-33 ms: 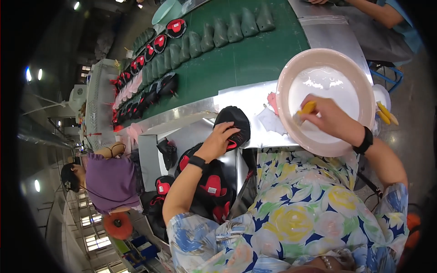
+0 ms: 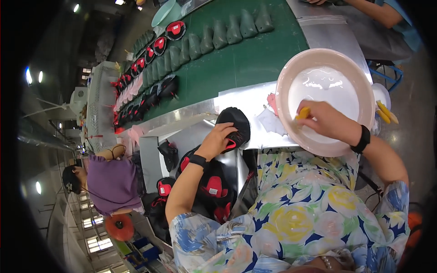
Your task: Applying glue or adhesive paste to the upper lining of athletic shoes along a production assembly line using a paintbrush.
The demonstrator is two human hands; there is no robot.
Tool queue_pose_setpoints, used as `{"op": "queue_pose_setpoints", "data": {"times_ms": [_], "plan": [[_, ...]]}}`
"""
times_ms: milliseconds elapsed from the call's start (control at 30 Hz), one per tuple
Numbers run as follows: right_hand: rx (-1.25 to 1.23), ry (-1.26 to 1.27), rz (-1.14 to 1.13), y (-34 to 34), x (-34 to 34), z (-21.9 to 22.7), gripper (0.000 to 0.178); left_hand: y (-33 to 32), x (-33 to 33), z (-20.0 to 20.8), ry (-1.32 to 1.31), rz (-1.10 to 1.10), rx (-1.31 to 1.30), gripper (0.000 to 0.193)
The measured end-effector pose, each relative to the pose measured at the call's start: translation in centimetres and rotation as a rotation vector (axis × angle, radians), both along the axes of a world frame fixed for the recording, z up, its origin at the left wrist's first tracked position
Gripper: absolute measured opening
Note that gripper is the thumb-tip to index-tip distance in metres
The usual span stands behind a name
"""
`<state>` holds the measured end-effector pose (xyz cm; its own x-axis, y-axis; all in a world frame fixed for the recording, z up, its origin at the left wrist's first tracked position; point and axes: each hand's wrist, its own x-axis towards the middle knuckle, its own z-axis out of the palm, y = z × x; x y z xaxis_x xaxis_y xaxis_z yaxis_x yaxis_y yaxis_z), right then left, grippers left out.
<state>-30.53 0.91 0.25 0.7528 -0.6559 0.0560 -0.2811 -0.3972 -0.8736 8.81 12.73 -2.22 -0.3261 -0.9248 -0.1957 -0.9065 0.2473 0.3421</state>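
My left hand (image 2: 219, 139) grips a black shoe upper (image 2: 236, 122) with red lining at the metal table edge, thumb and fingers closed on its side. Inside the left part of a wide pale pink basin (image 2: 283, 86), my right hand (image 2: 324, 120) is closed round the yellow handle of a brush (image 2: 303, 113). The brush's bristle end is hard to make out against the basin's wall. White liquid (image 2: 327, 91) fills the bottom of the basin.
Green shoe lasts (image 2: 221, 36) and black-and-red uppers (image 2: 175, 30) stand in rows on a green conveyor belt (image 2: 255, 59). More uppers (image 2: 214, 186) lie in a bin below my left arm. A person in purple (image 2: 111, 182) is at left; another person's arm (image 2: 375, 13) shows top right.
My right hand has tilted, and the yellow handle has shifted slightly left and down near the basin's left wall. The left hand and shoe upper have barely moved.
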Motion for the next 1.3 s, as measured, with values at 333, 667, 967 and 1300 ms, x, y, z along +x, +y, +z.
{"op": "queue_pose_setpoints", "data": {"times_ms": [333,667,967,1300], "plan": [[-0.236,-0.049,-0.292,-4.4,-6.1,3.8,0.018,-6.0,-1.5,6.3,1.321,0.695,0.387,0.071],[-0.321,-0.414,-0.255,-4.6,-5.4,7.5,0.022,-11.3,-12.9,8.5,1.105,0.057,0.312,0.08],[0.001,-0.428,-0.716,-1.6,-4.9,5.7,0.034,-10.8,-15.3,5.9,0.943,0.035,-0.39,0.077],[0.306,-0.571,-0.67,0.7,-3.1,5.6,0.031,-12.4,-14.6,5.4,0.519,-0.094,-1.096,0.057]]}}
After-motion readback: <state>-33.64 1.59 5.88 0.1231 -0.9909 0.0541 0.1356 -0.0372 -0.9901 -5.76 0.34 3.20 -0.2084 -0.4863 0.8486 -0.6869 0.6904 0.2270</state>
